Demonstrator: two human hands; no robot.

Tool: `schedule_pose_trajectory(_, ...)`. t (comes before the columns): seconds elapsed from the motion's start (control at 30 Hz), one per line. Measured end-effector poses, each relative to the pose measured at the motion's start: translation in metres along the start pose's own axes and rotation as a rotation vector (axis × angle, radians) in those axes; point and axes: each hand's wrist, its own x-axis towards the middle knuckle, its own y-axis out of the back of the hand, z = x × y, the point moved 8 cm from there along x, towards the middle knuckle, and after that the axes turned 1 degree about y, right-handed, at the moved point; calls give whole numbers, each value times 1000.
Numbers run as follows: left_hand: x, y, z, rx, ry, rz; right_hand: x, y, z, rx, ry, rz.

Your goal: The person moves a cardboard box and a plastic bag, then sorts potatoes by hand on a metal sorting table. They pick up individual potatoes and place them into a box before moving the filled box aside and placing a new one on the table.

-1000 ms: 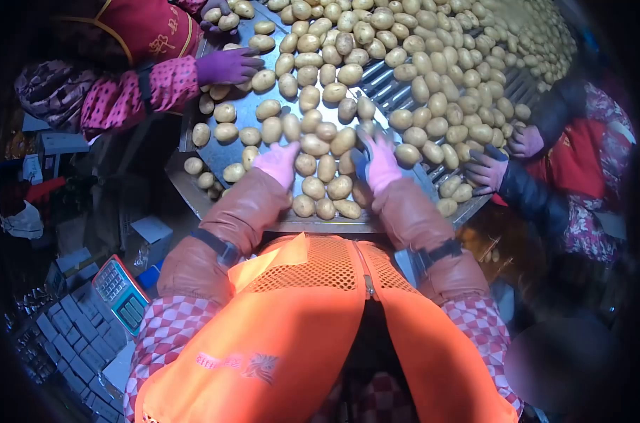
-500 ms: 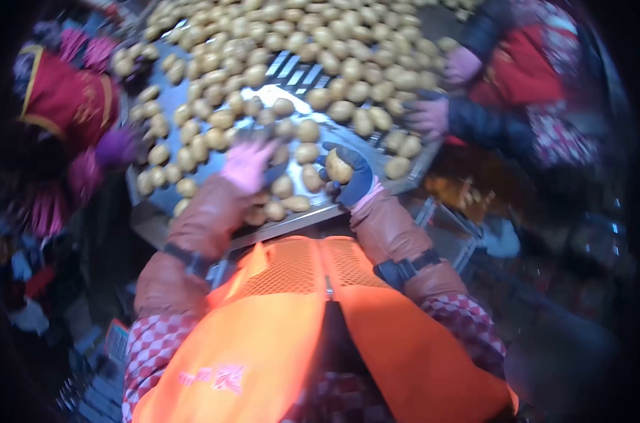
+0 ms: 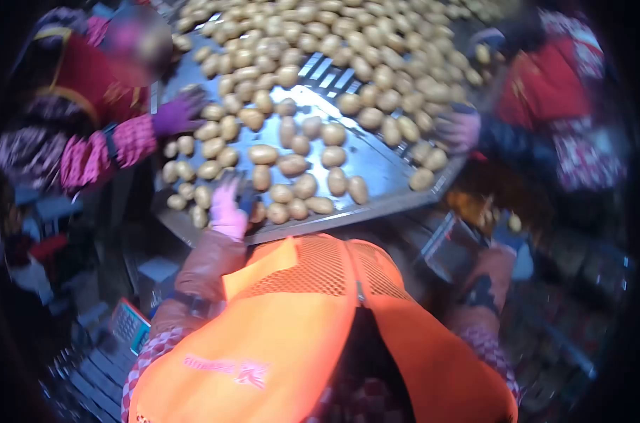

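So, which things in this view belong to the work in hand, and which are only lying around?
Work in hand:
potatoes
metal table under them
slotted section of its top

Seemingly just lying around:
keypad device, lower left
blurred red object, far left

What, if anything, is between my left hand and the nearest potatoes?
Nothing visible: your gloved left hand is close beside potatoes on the metal table, toward its near edge, though blur hides whether it touches any.
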Motion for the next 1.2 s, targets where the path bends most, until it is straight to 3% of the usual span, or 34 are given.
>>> schedule_pose_trajectory(0.03,-1,5,13,-60,-8,76,-24,-93,50,-424,67,-434)
schedule_pose_trajectory(0.07,-4,14,34,-30,-51,133,-12,-101,73,-244,59,-460)
schedule_pose_trajectory(0.1,-4,8,41,-36,-41,16,0,-105,91,-65,55,-471)
schedule_pose_trajectory(0.13,-4,6,55,41,-62,-26,5,-125,137,-106,13,-429)
schedule_pose_trajectory(0.17,-7,3,64,115,-85,-67,17,-180,186,-168,-38,-810)
schedule_pose_trajectory(0.2,-12,-2,54,244,-78,-118,-16,-262,238,-698,188,-2)
schedule_pose_trajectory(0.23,-21,0,44,258,-64,-93,-9,-265,266,-806,-2,77)
schedule_pose_trajectory(0.27,-26,3,23,243,26,-103,-4,-293,297,-956,-151,-109)
schedule_pose_trajectory(0.3,-29,5,5,226,113,-113,-2,-313,326,-1044,-393,-37)
schedule_pose_trajectory(0.37,-41,9,-4,230,166,-29,7,-343,339,-1268,-268,-273)
schedule_pose_trajectory(0.43,-48,14,-14,379,366,149,26,-359,356,-1259,-279,-241)
schedule_pose_trajectory(0.47,-24,23,22,296,187,149,39,-363,370,-1345,-267,-260)
schedule_pose_trajectory(0.5,-11,1,42,-34,4,142,48,-365,386,-1433,-253,-278)
schedule_pose_trajectory(0.53,-2,-19,76,18,-37,-303,52,-373,409,-1409,-160,-362)
schedule_pose_trajectory(0.57,5,-6,122,28,-392,-148,53,-386,432,-1381,-71,-446)
schedule_pose_trajectory(0.6,5,-23,121,55,-473,-175,50,-417,447,-1596,180,-667)
schedule_pose_trajectory(0.63,0,-32,106,59,-467,-164,30,-448,458,-1629,78,-632)
schedule_pose_trajectory(0.7,-2,-50,50,-147,-163,-316,44,-455,454,-1607,170,-679)
schedule_pose_trajectory(0.77,-6,-29,12,210,-82,-177,94,-413,437,-1264,74,-409)
schedule_pose_trajectory(0.8,-9,0,6,198,-88,81,83,-426,425,-1689,53,-329)
schedule_pose_trajectory(0.83,-8,9,-11,228,26,100,91,-405,430,-1687,54,-327)
schedule_pose_trajectory(0.9,3,44,7,270,12,338,109,-333,445,-1489,-99,-169)
schedule_pose_trajectory(0.97,33,28,30,173,33,76,39,-392,472,-2018,311,-431)
schedule_pose_trajectory(1.0,45,1,38,155,137,-259,30,-400,484,-2052,156,-513)
schedule_pose_trajectory(1.03,50,-30,34,174,241,-426,26,-402,493,-2079,5,-595)
schedule_pose_trajectory(1.07,57,-42,35,230,228,-444,29,-408,501,-2058,-11,-769)
schedule_pose_trajectory(1.1,63,-51,34,284,214,-457,35,-409,496,-2061,0,-765)
schedule_pose_trajectory(1.17,75,-66,10,215,186,-522,38,-402,496,-1641,-414,-676)
schedule_pose_trajectory(1.2,79,-46,11,179,211,-557,24,-412,490,-1385,-628,-339)
